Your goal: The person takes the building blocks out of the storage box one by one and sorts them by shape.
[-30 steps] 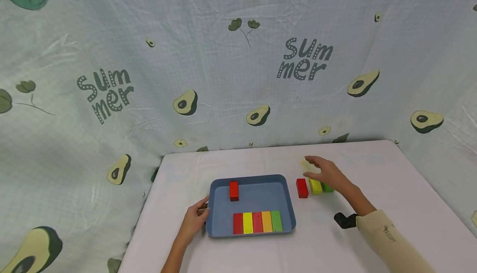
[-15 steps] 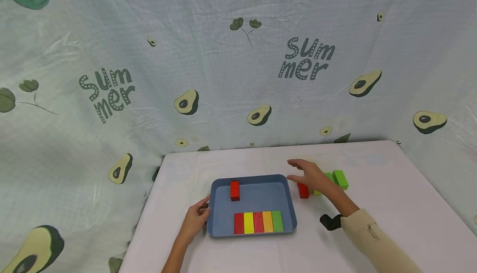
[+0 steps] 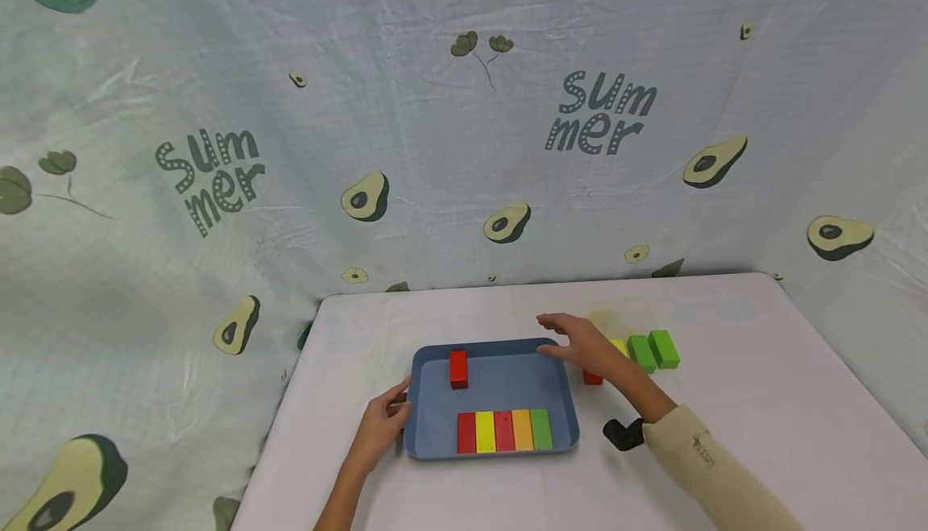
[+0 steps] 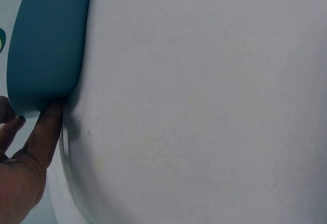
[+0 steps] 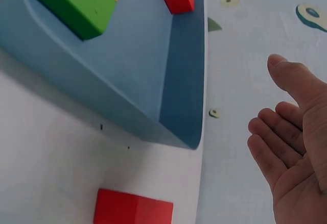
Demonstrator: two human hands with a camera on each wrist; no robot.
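Observation:
A blue tray (image 3: pixel 561 402) lies mid-table. It holds one red block (image 3: pixel 457 369) at its far left and a near row of red, yellow, red, orange and green blocks (image 3: pixel 503 430). My left hand (image 3: pixel 383 426) holds the tray's left rim (image 4: pixel 46 45), with a finger (image 4: pixel 47 129) against the outer wall. My right hand (image 3: pixel 580 343) hovers open and empty over the tray's far right corner, palm (image 5: pixel 296 152) showing in the right wrist view. It partly hides a red block (image 3: pixel 593 379) (image 5: pixel 133 209) on the table just right of the tray.
Right of the hand a yellow block (image 3: pixel 620 346) and two green blocks (image 3: pixel 641 352) (image 3: pixel 663 348) stand in a line on the white table (image 3: pixel 725 402). Avocado-print cloth (image 3: pixel 464 152) walls off the back and sides. A black wrist camera (image 3: pixel 622 433) sits under my right sleeve.
My open right hand has moved left from above the loose blocks to the tray's far right corner, uncovering the green and yellow blocks. The left hand has stayed on the tray.

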